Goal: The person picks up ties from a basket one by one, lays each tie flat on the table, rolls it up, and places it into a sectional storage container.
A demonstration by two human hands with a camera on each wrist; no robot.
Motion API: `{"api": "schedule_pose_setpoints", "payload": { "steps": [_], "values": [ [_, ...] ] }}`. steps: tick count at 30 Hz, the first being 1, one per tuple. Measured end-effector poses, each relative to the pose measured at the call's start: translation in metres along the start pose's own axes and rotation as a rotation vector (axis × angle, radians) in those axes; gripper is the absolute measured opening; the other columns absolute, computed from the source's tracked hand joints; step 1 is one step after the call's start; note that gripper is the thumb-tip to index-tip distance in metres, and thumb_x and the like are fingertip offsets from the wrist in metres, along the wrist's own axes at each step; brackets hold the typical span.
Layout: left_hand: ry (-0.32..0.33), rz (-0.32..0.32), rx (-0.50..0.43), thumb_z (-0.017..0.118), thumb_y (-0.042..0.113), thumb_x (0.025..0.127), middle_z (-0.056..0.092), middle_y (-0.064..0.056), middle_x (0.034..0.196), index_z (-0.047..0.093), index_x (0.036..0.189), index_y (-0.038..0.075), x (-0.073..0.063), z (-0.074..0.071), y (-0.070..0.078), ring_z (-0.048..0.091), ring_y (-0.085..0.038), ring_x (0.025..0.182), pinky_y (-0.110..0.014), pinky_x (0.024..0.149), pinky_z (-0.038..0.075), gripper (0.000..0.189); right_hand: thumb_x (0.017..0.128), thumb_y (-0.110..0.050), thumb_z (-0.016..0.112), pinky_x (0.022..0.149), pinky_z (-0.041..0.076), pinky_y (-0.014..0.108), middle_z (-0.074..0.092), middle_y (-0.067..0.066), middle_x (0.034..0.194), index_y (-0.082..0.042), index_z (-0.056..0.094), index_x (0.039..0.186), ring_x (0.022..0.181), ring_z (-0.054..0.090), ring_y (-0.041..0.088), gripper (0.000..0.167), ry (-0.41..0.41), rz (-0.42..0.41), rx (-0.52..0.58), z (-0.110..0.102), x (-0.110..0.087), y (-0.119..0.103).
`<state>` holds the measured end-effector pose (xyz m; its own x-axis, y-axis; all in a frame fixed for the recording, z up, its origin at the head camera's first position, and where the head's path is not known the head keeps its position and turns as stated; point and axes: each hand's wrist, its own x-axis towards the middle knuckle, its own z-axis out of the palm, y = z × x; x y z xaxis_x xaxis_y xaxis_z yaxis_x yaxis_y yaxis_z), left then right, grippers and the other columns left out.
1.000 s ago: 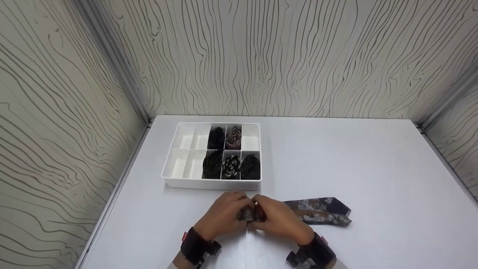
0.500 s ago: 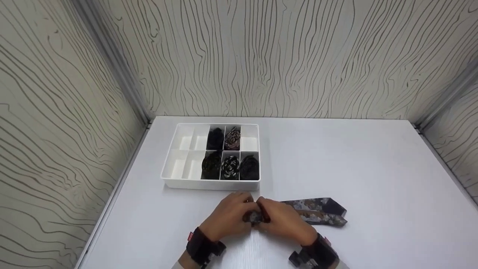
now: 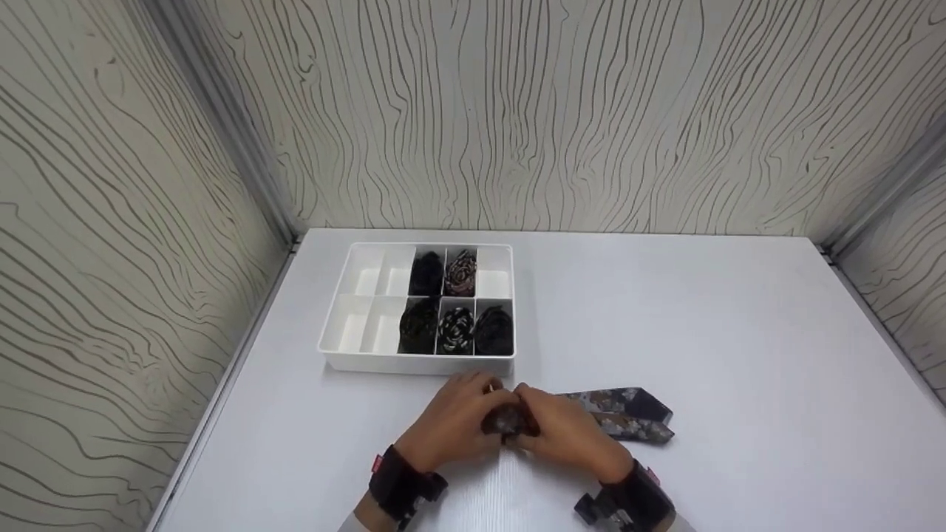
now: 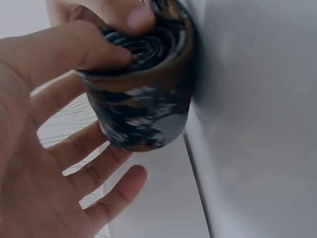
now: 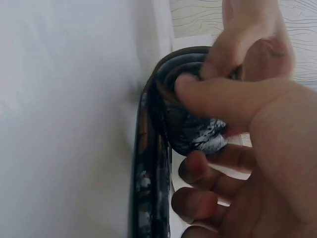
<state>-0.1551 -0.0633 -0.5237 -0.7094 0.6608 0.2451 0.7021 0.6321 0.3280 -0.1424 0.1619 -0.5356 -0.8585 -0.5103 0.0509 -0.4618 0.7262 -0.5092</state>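
A dark necktie with a grey and brown floral pattern lies partly rolled on the white table. Its coil (image 4: 143,109) sits between both hands, with the spiral edge showing in the wrist views. My left hand (image 3: 462,417) grips the coil's left side, thumb on the spiral edge and fingers behind. My right hand (image 3: 565,432) grips the coil from the right, its thumb (image 5: 213,96) across the spiral edge. From under the right hand the flat tail of the necktie (image 3: 617,414) runs out to the right, its two ends lying side by side.
Just beyond the hands stands a white divided box (image 3: 417,363). Several compartments hold rolled dark neckties, among them a black-and-white one (image 3: 456,330) and a reddish patterned one (image 3: 461,273). Patterned wall panels (image 3: 517,111) close off the table's back and sides.
The coil and both hands have shifted slightly right. The tail's ends have slid left toward the hands, so less of the flat necktie shows. The box has stayed in place.
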Motion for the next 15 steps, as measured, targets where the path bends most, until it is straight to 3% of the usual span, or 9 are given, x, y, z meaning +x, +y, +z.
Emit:
{"api": "schedule_pose_setpoints", "payload": {
  "steps": [5, 11, 15],
  "values": [
    [0.013, 0.010, 0.004, 0.092, 0.038, 0.079, 0.067, 0.006, 0.116, 0.075, 0.114, 0.028, 0.0022, -0.0009, 0.0006, 0.061, -0.016, 0.111, -0.038, 0.102, 0.051, 0.040, 0.085, -0.042, 0.086, 0.073, 0.057, 0.036, 0.073, -0.003, 0.103, -0.021, 0.059, 0.118, 0.088, 0.072, 0.020, 0.047, -0.011, 0.018, 0.016, -0.0019, -0.0009, 0.0001],
    [0.036, 0.039, -0.012, 0.091, 0.034, 0.079, 0.065, 0.003, 0.116, 0.074, 0.118, 0.025, 0.0051, -0.0006, 0.0030, 0.060, -0.017, 0.109, -0.036, 0.100, 0.052, 0.044, 0.084, -0.040, 0.087, 0.072, 0.059, 0.039, 0.073, 0.000, 0.104, -0.018, 0.059, 0.120, 0.087, 0.072, 0.023, 0.050, -0.010, 0.043, -0.009, -0.0047, -0.0025, 0.0024],
    [0.027, 0.048, 0.014, 0.092, 0.033, 0.078, 0.066, 0.003, 0.118, 0.075, 0.115, 0.026, 0.0082, 0.0001, 0.0054, 0.060, -0.017, 0.110, -0.037, 0.101, 0.052, 0.041, 0.083, -0.041, 0.088, 0.070, 0.055, 0.035, 0.070, -0.003, 0.102, -0.021, 0.059, 0.119, 0.086, 0.070, 0.019, 0.051, -0.014, 0.055, 0.004, -0.0061, -0.0021, 0.0045]
  ]
}}
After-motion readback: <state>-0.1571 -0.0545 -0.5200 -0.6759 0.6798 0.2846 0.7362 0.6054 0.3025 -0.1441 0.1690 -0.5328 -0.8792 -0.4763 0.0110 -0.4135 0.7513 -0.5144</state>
